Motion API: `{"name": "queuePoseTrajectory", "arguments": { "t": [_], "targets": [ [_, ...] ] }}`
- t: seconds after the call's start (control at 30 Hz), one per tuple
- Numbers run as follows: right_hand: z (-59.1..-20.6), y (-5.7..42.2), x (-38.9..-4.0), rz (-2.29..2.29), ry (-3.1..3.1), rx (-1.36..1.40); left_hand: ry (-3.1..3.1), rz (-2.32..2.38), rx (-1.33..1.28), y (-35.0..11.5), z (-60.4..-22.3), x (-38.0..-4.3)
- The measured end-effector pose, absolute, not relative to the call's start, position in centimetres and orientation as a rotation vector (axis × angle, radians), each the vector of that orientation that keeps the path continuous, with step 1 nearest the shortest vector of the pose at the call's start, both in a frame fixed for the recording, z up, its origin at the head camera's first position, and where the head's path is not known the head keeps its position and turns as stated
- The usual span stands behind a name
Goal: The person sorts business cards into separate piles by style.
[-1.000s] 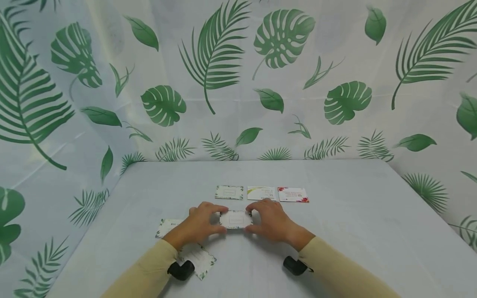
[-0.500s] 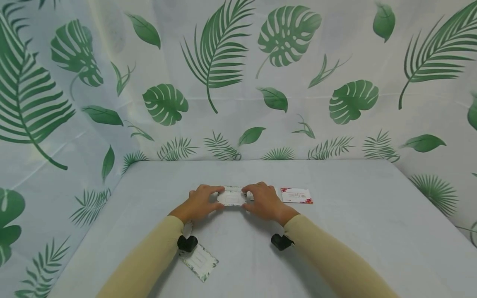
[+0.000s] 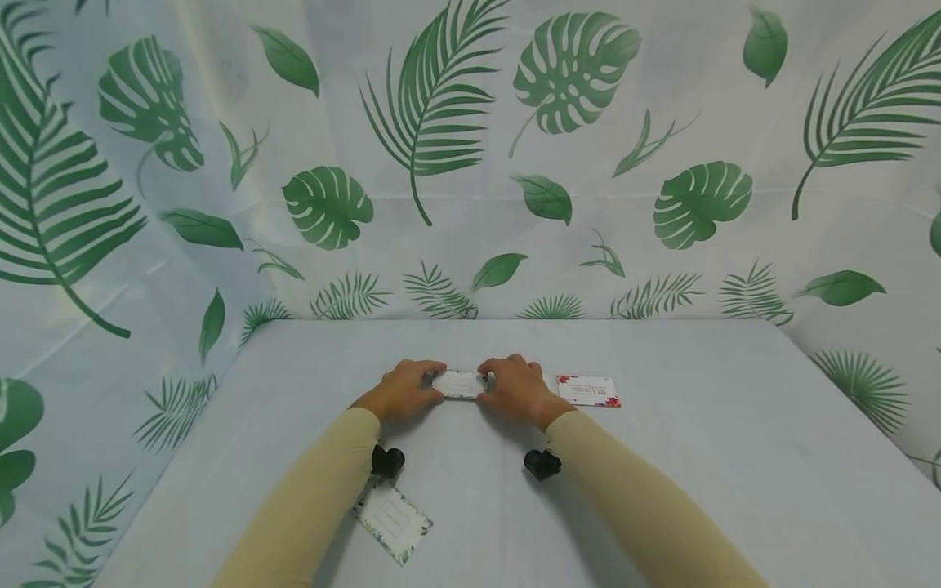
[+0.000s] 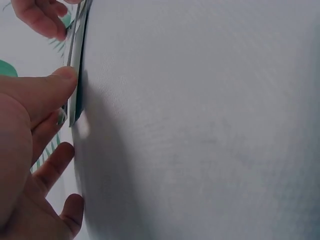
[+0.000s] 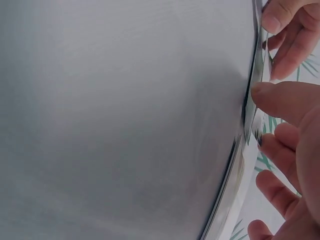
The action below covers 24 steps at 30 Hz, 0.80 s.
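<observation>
Both hands grip a white business card with a green leaf border (image 3: 461,384), one at each short end, at the back middle of the table. My left hand (image 3: 404,390) pinches its left end between thumb and fingers; my right hand (image 3: 518,390) does the same at its right end. In the left wrist view the card (image 4: 75,90) appears edge-on, low over the table, under the thumb. In the right wrist view my right hand (image 5: 295,107) has its thumb at the near edge, and a thin stack of cards (image 5: 225,192) lies beside it.
A white card with red flowers (image 3: 588,390) lies right of the right hand. Nearer, a leaf-bordered card (image 3: 393,521) lies slanted beside the left sleeve (image 3: 309,498). A leaf-print curtain (image 3: 470,163) stands behind the table (image 3: 662,474).
Both hands have carried the card away from me to the back row and lowered it where another leaf-bordered card lay. The right hand now hides most of the middle card.
</observation>
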State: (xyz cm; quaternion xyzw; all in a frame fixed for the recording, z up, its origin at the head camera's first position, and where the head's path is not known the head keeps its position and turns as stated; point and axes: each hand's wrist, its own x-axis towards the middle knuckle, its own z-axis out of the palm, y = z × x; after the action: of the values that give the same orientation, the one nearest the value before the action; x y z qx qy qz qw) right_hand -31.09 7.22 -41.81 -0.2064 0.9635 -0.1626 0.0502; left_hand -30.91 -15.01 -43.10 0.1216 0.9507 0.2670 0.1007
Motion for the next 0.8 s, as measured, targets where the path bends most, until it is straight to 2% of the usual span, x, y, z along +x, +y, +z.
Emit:
{"name": "queuePoseTrajectory", "arguments": {
  "t": [0.8],
  "targets": [
    [-41.97, 6.68, -31.88, -0.338, 2.878, -0.566, 2.817, 0.709, 0.251, -14.19, -42.71, -31.32]
  ]
}}
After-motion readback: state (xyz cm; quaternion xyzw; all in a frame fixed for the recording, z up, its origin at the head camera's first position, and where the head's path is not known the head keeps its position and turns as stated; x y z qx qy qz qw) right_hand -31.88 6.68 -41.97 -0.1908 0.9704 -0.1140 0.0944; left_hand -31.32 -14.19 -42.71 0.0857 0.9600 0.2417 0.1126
